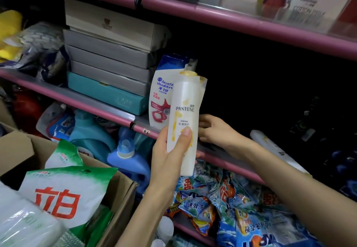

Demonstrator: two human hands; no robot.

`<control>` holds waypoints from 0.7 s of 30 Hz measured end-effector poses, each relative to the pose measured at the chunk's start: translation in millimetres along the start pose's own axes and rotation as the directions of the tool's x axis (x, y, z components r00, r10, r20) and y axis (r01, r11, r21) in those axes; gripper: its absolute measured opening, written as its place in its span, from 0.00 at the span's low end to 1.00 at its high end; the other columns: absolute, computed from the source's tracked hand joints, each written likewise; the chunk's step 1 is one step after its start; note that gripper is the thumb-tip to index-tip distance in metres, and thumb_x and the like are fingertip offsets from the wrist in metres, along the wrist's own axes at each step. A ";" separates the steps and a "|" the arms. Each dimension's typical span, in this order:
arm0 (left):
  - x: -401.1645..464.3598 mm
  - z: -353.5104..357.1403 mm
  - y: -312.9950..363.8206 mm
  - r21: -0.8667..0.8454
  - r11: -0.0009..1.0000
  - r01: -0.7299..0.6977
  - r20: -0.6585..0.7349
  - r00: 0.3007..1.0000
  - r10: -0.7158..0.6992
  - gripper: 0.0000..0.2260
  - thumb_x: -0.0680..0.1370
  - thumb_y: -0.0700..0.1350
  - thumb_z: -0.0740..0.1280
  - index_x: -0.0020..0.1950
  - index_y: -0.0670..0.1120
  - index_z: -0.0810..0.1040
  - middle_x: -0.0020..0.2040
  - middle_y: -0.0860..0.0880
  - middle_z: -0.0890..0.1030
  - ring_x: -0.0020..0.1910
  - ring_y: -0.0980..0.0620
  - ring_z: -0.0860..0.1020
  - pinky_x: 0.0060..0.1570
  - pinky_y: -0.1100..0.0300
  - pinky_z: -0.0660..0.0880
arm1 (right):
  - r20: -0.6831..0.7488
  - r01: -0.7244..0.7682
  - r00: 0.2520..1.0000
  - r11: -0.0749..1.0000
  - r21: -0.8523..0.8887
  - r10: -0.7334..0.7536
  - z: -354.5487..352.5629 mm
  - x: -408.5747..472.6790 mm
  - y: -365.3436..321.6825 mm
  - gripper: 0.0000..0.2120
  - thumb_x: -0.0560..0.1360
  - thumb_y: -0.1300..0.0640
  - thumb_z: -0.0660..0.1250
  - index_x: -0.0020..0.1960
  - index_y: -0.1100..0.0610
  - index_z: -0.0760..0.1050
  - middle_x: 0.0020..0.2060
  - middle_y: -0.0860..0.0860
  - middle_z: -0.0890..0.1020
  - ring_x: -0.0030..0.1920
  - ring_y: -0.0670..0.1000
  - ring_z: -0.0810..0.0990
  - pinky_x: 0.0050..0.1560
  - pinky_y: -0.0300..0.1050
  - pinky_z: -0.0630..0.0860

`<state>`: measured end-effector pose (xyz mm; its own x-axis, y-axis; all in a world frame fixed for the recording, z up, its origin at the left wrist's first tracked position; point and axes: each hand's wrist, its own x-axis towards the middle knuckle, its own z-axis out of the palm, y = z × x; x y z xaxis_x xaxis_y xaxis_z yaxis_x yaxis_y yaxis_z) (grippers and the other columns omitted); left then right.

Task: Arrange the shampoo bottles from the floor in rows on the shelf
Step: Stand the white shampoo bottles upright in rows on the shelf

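My left hand (170,151) grips a white Pantene shampoo bottle (184,111) with a yellow cap, held upright in front of the pink-edged middle shelf (228,157). A second white bottle (201,92) stands right behind it, and my right hand (214,129) reaches onto the shelf and holds its lower part, fingers partly hidden. A white Head & Shoulders bottle (161,94) with a blue cap stands on the shelf to the left. Another white bottle (276,150) lies on its side on the shelf at the right.
Stacked grey and teal boxes (108,73) fill the shelf's left part. Its right part is dark. Blue detergent jugs (125,156) and detergent packets (222,198) sit on the lower shelf. A cardboard box (116,198) with green-and-white bags stands at bottom left.
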<state>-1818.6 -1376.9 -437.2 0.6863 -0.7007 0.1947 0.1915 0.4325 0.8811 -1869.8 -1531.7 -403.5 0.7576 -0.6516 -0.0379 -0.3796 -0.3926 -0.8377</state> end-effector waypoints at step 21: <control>21.4 19.4 -39.1 0.734 0.678 -0.040 -0.234 0.922 0.308 0.20 0.77 0.57 0.62 0.64 0.46 0.66 0.58 0.51 0.69 0.57 0.52 0.70 0.53 0.62 0.66 | -0.501 0.273 0.843 0.958 0.086 -0.196 -28.3 -26.2 20.5 0.13 0.75 0.47 0.67 0.56 0.52 0.76 0.50 0.44 0.83 0.50 0.40 0.82 0.49 0.35 0.78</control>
<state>-1825.1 -1419.8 -459.1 0.8561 -0.3803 0.3499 -0.4128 -0.0958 0.9058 -1912.5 -1541.0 -404.3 0.4475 -0.7976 0.4045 -0.1107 -0.4982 -0.8600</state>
